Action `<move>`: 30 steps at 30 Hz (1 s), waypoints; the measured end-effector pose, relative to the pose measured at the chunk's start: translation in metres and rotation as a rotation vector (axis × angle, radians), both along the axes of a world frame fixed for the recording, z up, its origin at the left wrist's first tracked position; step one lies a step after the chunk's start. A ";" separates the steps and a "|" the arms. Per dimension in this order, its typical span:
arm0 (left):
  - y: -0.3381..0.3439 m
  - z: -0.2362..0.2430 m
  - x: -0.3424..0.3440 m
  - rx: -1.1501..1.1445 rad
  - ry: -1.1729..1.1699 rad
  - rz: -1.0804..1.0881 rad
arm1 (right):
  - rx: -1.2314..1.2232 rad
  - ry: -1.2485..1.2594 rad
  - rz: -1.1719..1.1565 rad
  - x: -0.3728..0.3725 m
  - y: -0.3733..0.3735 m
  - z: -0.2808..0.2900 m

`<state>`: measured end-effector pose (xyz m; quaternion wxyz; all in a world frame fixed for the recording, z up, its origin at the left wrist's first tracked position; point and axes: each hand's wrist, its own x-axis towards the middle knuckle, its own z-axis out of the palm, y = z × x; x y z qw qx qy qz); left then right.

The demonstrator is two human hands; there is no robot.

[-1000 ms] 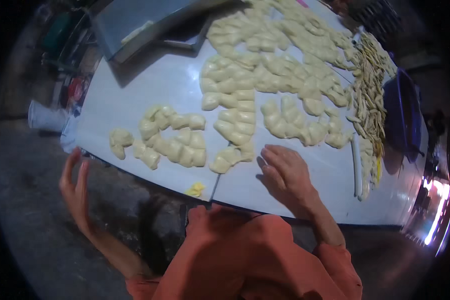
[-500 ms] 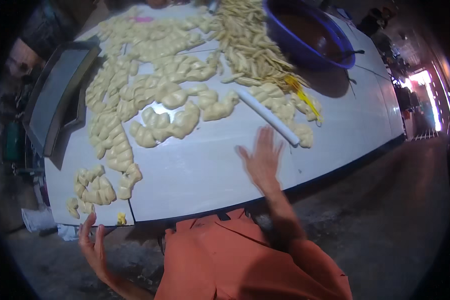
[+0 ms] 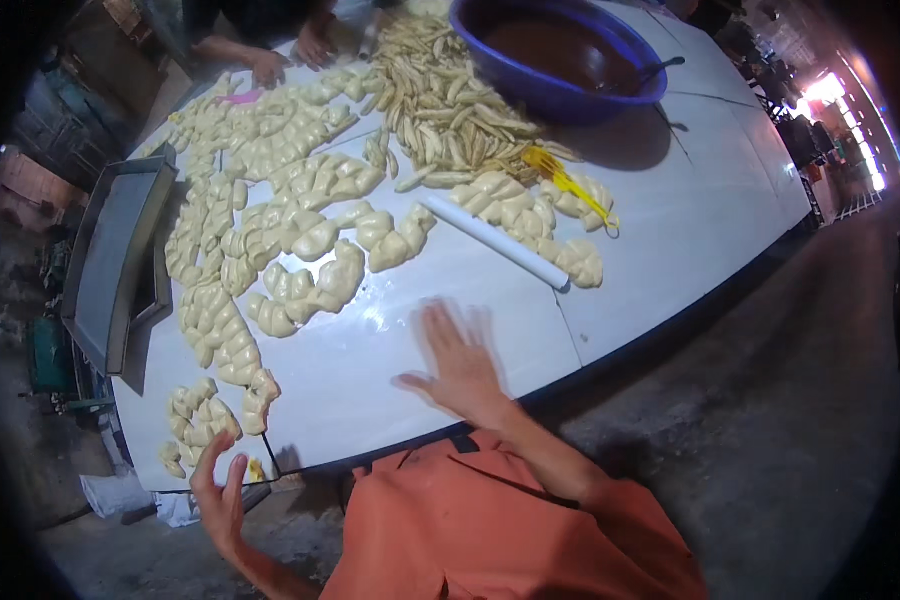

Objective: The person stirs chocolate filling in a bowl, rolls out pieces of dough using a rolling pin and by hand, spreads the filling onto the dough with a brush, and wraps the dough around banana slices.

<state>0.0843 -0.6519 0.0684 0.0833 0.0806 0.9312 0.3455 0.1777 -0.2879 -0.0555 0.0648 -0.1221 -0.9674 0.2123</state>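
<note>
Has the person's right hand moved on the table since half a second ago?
Yes. The right hand, open and blurred, lay by the white roller's end; now it lies nearer the table's near edge.

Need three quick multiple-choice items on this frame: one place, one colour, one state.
1. Where does the white rolling pin lie?
A. on the white table, beside the shaped pale dough pieces
B. inside the basin
C. on the floor

2. What colour is the big round plastic basin?
A. red
B. blue
C. green

3. How is the right hand?
A. closed on the pin
B. fist on dough
C. open, fingers spread, over bare tabletop

Answers: 1 A, the pin rests on the tabletop next to dough. 2 B, its rim is blue. 3 C, it holds nothing; the left hand is open too, below the table edge.
</note>
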 end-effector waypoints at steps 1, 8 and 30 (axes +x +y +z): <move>0.012 -0.004 -0.007 0.023 -0.004 -0.066 | -0.064 0.022 0.199 -0.018 -0.032 -0.002; 0.003 0.006 -0.031 0.120 -0.027 -0.085 | 0.021 -0.191 0.307 0.032 0.025 -0.002; -0.084 -0.022 0.026 0.247 -0.100 0.228 | 0.056 -0.342 0.705 -0.050 -0.068 0.033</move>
